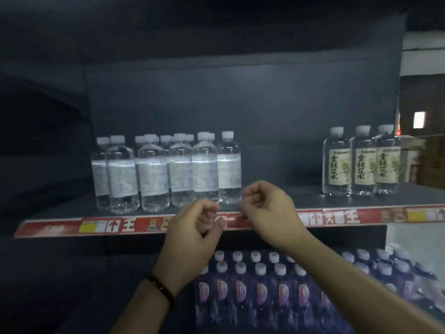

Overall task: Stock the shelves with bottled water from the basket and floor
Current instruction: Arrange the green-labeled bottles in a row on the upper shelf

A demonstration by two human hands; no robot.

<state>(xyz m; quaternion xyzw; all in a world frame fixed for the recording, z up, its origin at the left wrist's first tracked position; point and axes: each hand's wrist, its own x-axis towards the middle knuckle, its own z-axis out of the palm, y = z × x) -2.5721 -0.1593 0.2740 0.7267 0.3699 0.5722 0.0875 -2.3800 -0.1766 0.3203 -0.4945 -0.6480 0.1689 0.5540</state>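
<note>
Dim grey shelving fills the view, with a dark back panel and a red price strip (337,216) running along the front edge of the shelf (277,198). On the left part of that shelf stands a tight cluster of clear water bottles (166,172) with white caps, several rows deep. At the far right stand three bottles with cream labels (361,165), and between the two groups the shelf is bare.

Both hands hover in front of the shelf edge, just beside the rightmost bottle of the cluster. The left hand (192,227) and the right hand (267,208) have their fingers loosely curled and hold nothing, so neither grips a bottle. A dark band sits on the left wrist.

Below the shelf lies a shrink-wrapped pack of purple-labelled bottles (265,290), caps up, near the person. No basket shows in view.

This looks like the gap between placements: a row is set and the hands are empty. The next move probably calls for reaching down for more bottles, then setting them upright to the right of the cluster without knocking the front row.
</note>
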